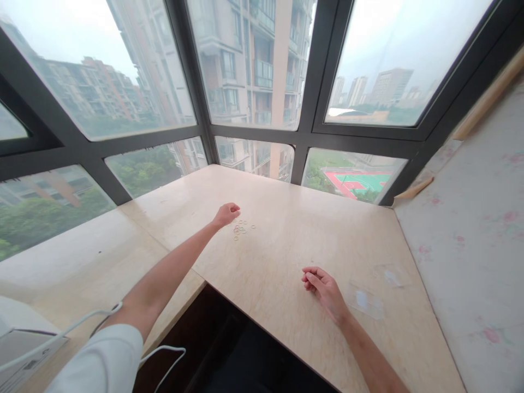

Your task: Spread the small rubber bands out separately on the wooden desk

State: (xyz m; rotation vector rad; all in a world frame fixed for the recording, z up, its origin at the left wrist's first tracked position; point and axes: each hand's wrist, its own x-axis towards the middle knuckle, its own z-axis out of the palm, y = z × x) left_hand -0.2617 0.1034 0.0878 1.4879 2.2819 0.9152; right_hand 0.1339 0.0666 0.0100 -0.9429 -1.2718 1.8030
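While my left hand (227, 214) hangs with its fingers curled in at the far left edge of a loose cluster of small rings (239, 228), my right hand (323, 289) is well apart from them, nearer to me. Its fingers are bent, with the thumb close to them. I cannot tell whether either hand has something between the fingertips.

Just beside my right hand, a clear plastic packet (372, 305) lies flat on the tabletop (347, 234); beyond it, towards the wall (470, 262), lies a second clear packet (385, 274). Each shows a whitish patch, though whether that is inside or on the surface I cannot tell. At my left, a white box (30, 349) stands partly in view, its contents hidden, with a white cable (82, 318) crossing in front of it.

The rings seem to lie flat on the tabletop; being round, they show no long axis and point no particular way. Several overlap in the middle, while one sits apart on the right and another on the near side. They look thin and plain, pale gold to silvery, too small for me to make out any finer detail.
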